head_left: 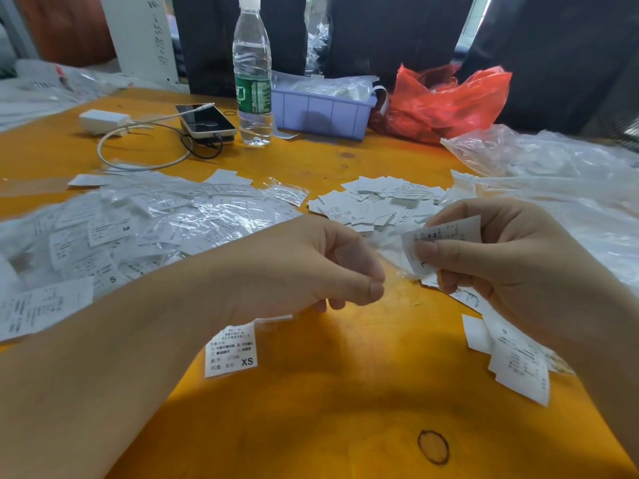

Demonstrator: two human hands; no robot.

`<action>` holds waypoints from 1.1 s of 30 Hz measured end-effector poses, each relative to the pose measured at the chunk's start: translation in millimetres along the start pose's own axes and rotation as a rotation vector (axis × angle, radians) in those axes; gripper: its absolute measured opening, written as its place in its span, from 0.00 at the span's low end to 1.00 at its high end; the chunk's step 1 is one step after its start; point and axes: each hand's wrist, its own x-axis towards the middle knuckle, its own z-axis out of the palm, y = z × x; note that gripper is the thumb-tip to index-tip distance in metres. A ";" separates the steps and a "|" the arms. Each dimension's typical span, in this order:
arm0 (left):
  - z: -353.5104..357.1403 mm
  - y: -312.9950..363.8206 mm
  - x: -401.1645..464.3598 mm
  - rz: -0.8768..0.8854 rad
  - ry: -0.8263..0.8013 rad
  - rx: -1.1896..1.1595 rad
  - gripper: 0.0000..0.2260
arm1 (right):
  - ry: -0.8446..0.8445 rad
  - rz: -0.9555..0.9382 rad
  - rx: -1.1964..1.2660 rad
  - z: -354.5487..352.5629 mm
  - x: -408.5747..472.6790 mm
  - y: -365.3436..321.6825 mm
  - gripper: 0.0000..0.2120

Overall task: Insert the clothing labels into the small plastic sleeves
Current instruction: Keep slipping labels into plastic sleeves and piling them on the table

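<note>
Hands working a clothing label (439,242) toward a plastic sleeve (390,267) above the orange bench (345,392).

The right hand (511,267) pinches the printed label between thumb and curled fingers; the left hand (311,267) has its grip closed, thumb against forefinger, on the clear sleeve's edge. Bagged labels (145,223) lie heaped toward the bench's left edge, loose labels (377,202) at mid-bench, a single XS label (231,350) under the left wrist. A water bottle (252,77) and lilac bin (325,112) stand by the far edge.
</note>
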 end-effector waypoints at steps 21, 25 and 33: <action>20.9 2.6 1.3 0.177 0.313 -0.168 0.04 | -0.043 -0.120 -0.102 5.7 -3.0 2.5 0.11; 20.4 2.8 0.4 0.182 0.296 -0.151 0.04 | -0.028 -0.155 -0.125 7.0 -3.7 3.1 0.11; 19.9 3.1 1.8 0.181 0.337 -0.170 0.07 | -0.022 -0.188 -0.171 8.2 -3.4 7.0 0.07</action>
